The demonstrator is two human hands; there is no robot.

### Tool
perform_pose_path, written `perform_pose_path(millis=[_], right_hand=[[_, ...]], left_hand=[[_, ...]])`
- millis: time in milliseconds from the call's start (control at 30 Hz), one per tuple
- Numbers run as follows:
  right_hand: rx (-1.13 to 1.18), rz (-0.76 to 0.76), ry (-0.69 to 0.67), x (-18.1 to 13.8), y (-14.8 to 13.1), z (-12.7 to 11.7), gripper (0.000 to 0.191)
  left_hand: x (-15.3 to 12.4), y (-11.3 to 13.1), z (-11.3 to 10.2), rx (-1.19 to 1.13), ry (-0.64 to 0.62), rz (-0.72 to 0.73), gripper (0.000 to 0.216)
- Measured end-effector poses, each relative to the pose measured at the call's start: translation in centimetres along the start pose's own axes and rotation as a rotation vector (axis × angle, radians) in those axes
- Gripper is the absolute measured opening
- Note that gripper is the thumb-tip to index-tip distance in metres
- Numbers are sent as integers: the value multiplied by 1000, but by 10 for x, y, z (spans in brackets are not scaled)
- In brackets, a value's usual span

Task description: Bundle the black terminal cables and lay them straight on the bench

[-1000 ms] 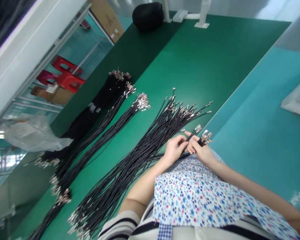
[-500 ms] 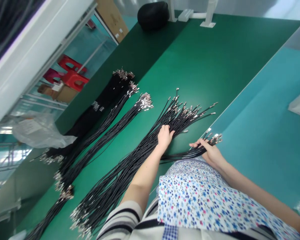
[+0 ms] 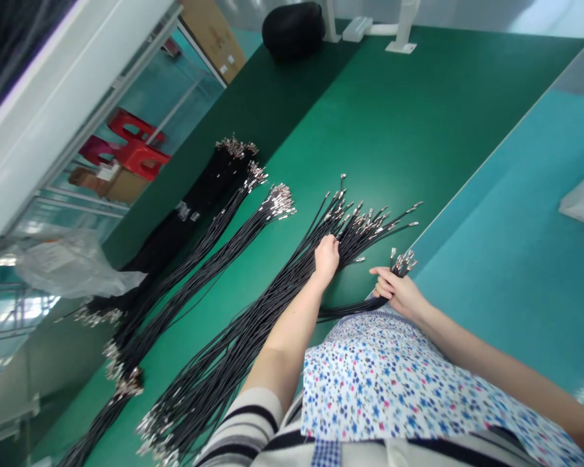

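My left hand [image 3: 327,258] rests on a loose pile of black cables [image 3: 272,305] with metal terminal ends, its fingers curled down among the strands near the terminals. Whether it grips one I cannot tell. My right hand [image 3: 394,290] is closed around a small bundle of the same black cables [image 3: 401,264], terminals pointing up past the table's front edge. The bundle trails back toward my flowered apron [image 3: 384,389].
Two more cable bundles [image 3: 209,240] and a thick tied black bundle [image 3: 185,211] lie to the left on the green table [image 3: 394,130]. A clear plastic bag [image 3: 68,266] sits at far left, a black pouch [image 3: 292,29] at the far end. Red stools [image 3: 136,146] stand on the floor.
A second ago both hands were together at the held bundle. My left hand has since reached out onto the loose pile. My right hand keeps its bundle, drawn slightly back.
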State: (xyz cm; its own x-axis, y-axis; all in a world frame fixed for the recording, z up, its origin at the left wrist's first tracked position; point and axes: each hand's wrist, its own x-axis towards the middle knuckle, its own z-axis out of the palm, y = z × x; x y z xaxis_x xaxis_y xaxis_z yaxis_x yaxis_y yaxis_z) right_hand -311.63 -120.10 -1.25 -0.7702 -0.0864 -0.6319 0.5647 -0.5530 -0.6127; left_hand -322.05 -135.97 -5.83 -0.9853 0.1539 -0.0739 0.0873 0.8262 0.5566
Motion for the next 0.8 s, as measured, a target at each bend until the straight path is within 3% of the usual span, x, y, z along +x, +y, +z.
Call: perform_pose_path(millis=[167,333,500,667,800], right_hand=[[-10,-8,-9,0,1,-2,23],[-5,-15,-15,1,4,-6,24],[-1,-24,-15,0,5,-5,22],[3,-46,26,-8,2,-1,23],[20,-81,31,-16,0,5,27]], left_hand=[[19,14,2,70,-23,-16,14],[18,25,5,134,-59,39,19],[24,33,9,176,-97,-17,10],[24,39,-14,55,-62,-58,14],[-19,52,-41,-161,-203,123,19]])
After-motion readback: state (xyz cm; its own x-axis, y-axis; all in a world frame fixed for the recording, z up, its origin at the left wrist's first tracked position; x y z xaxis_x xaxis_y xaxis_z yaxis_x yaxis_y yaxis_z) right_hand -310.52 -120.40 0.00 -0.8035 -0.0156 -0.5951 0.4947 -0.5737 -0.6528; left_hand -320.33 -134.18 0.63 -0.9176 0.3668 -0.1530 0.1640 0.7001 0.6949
